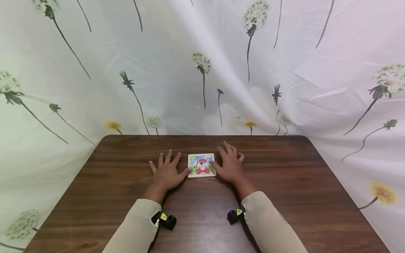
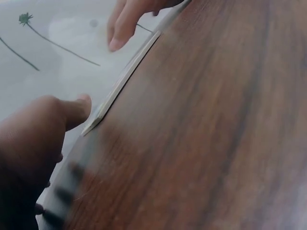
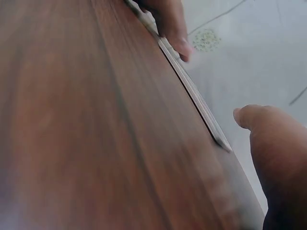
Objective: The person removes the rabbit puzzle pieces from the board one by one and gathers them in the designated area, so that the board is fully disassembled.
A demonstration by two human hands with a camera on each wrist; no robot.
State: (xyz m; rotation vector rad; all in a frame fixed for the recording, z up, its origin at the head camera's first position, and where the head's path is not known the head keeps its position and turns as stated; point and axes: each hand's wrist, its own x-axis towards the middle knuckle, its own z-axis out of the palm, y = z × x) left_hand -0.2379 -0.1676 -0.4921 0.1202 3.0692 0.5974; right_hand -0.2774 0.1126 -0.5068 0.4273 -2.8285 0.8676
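Observation:
A small square picture board with a pale rim lies flat on the table between the hands. It shows a pink-and-white cartoon rabbit against blue and green. To its left is my left hand, fingers spread, with the thumb tip at the board's lower left edge. On the other side, the thumb of my right hand reaches over the board's right edge, while its fingers point away, loosely bent. Seen edge-on in the left wrist view, the board is thin; the right wrist view shows its side too.
The dark brown wooden table has rounded far corners. Right behind it hangs a pale cloth printed with dandelions, which also runs along both sides. Small black wrist cameras sit at the cuffs of the beige sleeves.

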